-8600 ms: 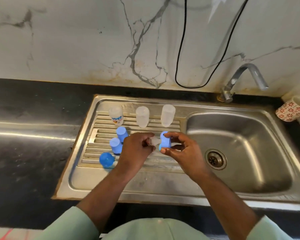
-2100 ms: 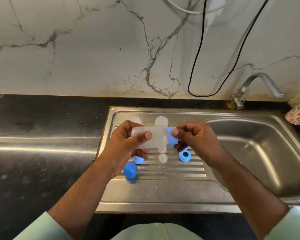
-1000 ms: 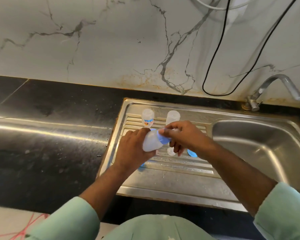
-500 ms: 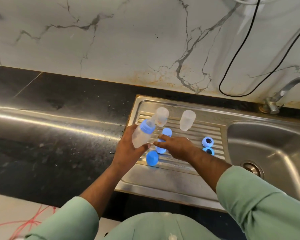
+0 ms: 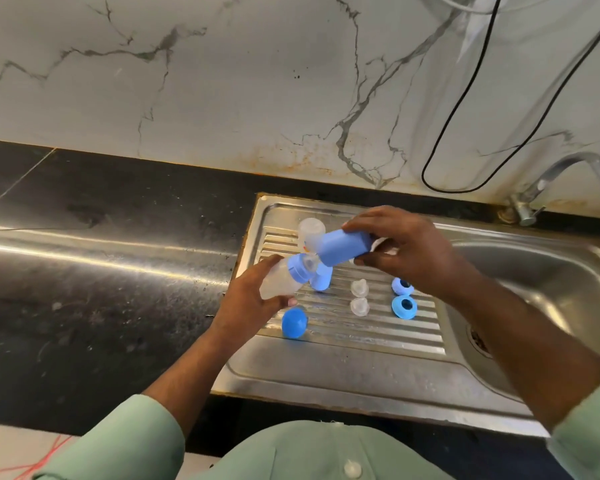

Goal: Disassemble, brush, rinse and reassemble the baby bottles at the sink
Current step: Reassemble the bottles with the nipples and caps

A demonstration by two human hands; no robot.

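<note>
The left hand (image 5: pixel 253 299) grips a translucent bottle (image 5: pixel 279 284) above the left edge of the ribbed draining board (image 5: pixel 343 327), its fingers curled round the body; the bottle is tilted, its blue collar and clear teat (image 5: pixel 303 266) pointing up and to the right. The right hand (image 5: pixel 406 247) holds a blue cap (image 5: pixel 343 251) pinched between thumb and fingers, its open end close to the teat. On the board lie two clear teats (image 5: pixel 359 299), two blue rings (image 5: pixel 403 297) just to their right, a round blue cap (image 5: pixel 294 323) near the left hand, and another blue cap (image 5: pixel 323 280) beneath the held parts. An upturned clear bottle (image 5: pixel 310 232) stands behind. The tap (image 5: pixel 548 181) rises at the far right above the sink basin (image 5: pixel 534 271). The dark tabletop (image 5: pixel 101 271) stretches left.
</note>
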